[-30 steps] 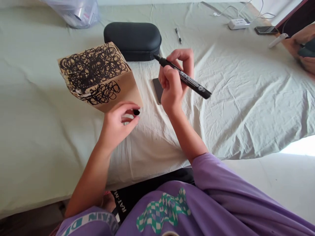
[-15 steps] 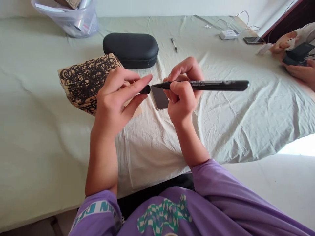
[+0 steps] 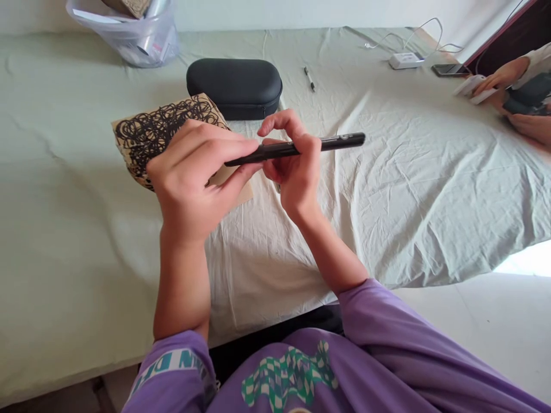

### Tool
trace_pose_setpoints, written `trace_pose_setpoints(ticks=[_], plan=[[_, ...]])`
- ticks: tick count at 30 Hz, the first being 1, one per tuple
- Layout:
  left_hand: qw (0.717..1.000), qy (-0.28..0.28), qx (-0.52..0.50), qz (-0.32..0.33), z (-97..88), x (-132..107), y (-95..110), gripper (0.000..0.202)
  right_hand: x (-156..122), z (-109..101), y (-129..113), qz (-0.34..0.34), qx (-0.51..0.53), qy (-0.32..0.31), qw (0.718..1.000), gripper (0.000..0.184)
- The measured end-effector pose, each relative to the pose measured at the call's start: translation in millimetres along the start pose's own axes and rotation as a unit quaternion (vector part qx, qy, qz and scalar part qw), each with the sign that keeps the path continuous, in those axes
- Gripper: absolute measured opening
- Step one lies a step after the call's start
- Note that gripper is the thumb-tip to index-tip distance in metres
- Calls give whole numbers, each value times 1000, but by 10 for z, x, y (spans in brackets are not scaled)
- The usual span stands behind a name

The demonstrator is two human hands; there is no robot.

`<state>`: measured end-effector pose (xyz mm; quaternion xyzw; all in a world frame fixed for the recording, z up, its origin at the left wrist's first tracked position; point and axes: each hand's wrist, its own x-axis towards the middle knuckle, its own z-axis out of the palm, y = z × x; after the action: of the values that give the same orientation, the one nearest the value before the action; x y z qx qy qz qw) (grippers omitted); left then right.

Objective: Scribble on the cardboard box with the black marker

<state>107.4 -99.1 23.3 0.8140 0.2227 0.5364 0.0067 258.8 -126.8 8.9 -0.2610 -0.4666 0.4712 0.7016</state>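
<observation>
A black marker (image 3: 340,141) lies level between my two hands, its tip end covered by the cap (image 3: 236,161). My left hand (image 3: 193,172) pinches the cap between thumb and fingers. Around the barrel, my right hand (image 3: 297,160) grips with thumb and fingers, its index finger raised and bent. Behind my left hand sits a brown cardboard piece (image 3: 150,126) covered in black scribbled loops; my hand hides part of it. The dark phone-like slab beneath my hands is almost wholly hidden now.
A black zip case (image 3: 235,86) stands behind the cardboard. Further back are a clear plastic bin (image 3: 148,43) with odds and ends, a pen (image 3: 309,79), a white adapter (image 3: 404,60) with cables and a phone (image 3: 450,70). At far right, another person's hands (image 3: 508,74) hold objects.
The marker's bare tip has gone into the cap, and my hands have come together. My right hand moved left with the marker. The other person's hand shifted.
</observation>
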Motion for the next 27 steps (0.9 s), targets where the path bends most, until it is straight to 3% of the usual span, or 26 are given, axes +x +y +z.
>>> trace_pose_setpoints(ticks=[8,15,19,23,25,27], plan=[[999,-26,4,25,-23,-2,-32,23,2,19,-4,-38,-24,42,998,23],[999,-41,-13,5,15,-32,-27,20,-49,86,42,21,31,11,999,33],[999,-22,-22,8,16,-62,-67,16,-56,117,99,31,40,9,999,31],[995,-83,51,0,-29,-33,-29,8,-41,96,81,52,47,32,997,19],[990,-119,74,-3,-99,7,-3,26,-8,60,31,51,42,44,997,11],[985,-150,50,-71,-227,46,-14,64,54,-3,-19,38,46,58,997,8]])
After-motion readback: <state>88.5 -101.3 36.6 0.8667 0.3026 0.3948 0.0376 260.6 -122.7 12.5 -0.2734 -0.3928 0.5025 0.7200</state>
